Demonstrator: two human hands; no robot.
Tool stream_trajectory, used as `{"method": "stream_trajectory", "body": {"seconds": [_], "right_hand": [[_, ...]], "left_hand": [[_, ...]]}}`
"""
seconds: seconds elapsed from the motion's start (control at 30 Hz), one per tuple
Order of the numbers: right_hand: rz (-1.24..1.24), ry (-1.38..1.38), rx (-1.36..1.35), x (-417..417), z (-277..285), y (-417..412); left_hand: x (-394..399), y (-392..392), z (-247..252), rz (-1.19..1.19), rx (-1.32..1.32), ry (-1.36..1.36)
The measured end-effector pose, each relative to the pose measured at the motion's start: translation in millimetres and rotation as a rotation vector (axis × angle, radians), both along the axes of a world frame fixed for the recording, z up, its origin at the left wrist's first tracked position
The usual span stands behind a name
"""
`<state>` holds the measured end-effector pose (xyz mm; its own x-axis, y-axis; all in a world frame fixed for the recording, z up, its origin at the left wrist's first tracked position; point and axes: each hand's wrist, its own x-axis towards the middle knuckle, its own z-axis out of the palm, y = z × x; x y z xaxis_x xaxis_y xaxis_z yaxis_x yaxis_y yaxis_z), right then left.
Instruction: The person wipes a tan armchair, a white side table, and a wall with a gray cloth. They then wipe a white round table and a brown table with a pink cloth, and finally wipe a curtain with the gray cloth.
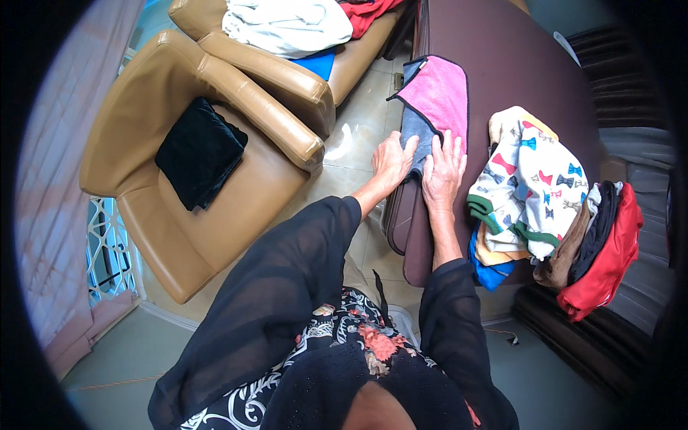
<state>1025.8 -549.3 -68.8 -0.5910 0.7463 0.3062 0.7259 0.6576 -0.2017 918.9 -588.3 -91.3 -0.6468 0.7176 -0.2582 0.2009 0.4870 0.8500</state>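
Note:
A pink and grey cloth with dark edging lies partly folded on the dark brown table, near its left edge. My left hand rests on the cloth's grey near corner, thumb and fingers on the fabric; whether it pinches the edge is hard to tell. Flat on the near right part of the cloth is my right hand, its fingers slightly apart and reaching onto the pink side. To the right of my right hand sits a pile of clothes, with a white bow-tie-print garment on top and a red garment at its right end.
At left, a tan leather armchair holds a folded black cloth. Another tan armchair behind it bears a white cloth, a blue item and a red cloth. A pink curtain hangs at far left.

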Motion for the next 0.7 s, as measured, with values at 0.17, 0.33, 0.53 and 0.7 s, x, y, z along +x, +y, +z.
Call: {"method": "stream_trajectory", "body": {"seconds": [0.17, 0.33, 0.53, 0.7], "right_hand": [[0.058, 0.11, -0.014, -4, 1, -4], [0.156, 0.062, -0.009, -37, 3, -33], [0.236, 0.284, -0.432, -122, -49, -82], [0.322, 0.002, -0.49, -171, -83, -121]], "left_hand": [[-8, -3, -7, -0.022, 0.037, 0.023], [-54, -23, -28, -0.031, 0.185, 0.125], [-187, -102, -31, -0.086, 0.058, 0.285], [-264, -153, -59, -0.049, -0.311, 0.392]]}}
